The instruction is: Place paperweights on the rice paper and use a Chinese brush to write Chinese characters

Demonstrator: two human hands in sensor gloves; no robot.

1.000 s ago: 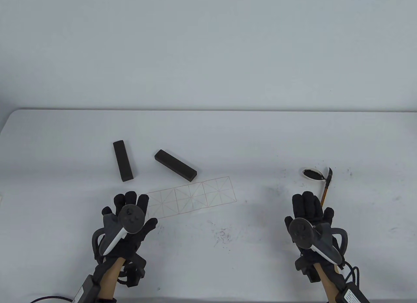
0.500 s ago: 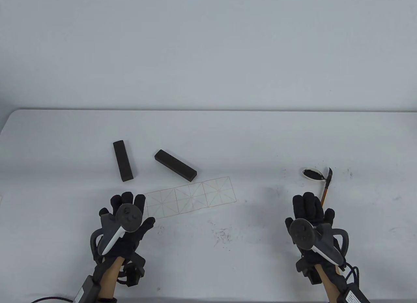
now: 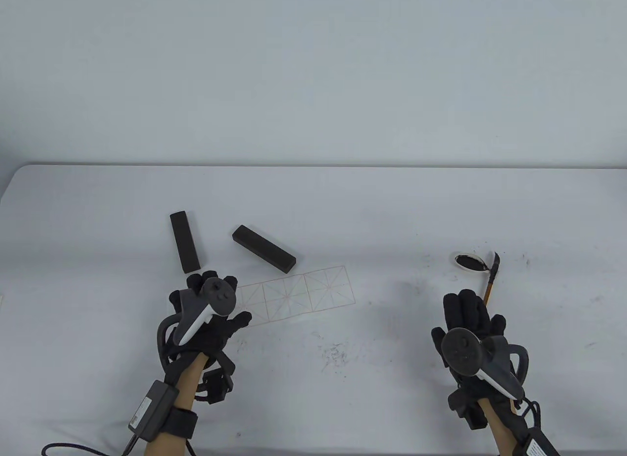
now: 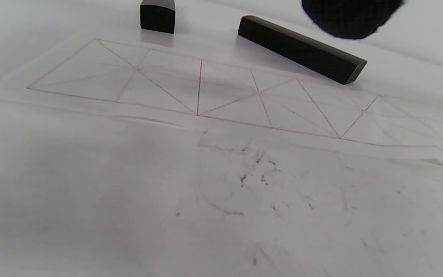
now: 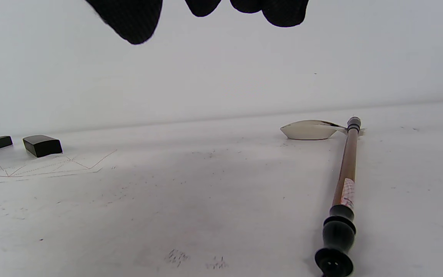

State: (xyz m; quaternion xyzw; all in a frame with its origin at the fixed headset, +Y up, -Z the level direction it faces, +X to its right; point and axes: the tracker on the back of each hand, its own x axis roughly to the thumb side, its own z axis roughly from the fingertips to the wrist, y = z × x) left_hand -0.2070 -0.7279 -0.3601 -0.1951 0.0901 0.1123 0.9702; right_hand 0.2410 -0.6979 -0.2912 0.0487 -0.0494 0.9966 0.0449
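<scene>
Paperweights (image 3: 185,241) lie just beyond the left grip (image 3: 210,314), untouched.

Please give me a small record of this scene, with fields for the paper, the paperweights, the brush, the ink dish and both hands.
rice paper: red-gridded strip lying flat on the table, no characters on it
left paperweight: dark bar on the table, beyond the paper's left end
right paperweight: dark bar, angled, by the paper's far edge
brush: lying with its tip on the ink dish
ink dish: small white dish holding black ink
left hand: above the paper's left end, holding nothing
right hand: near the brush handle, holding nothing
</scene>
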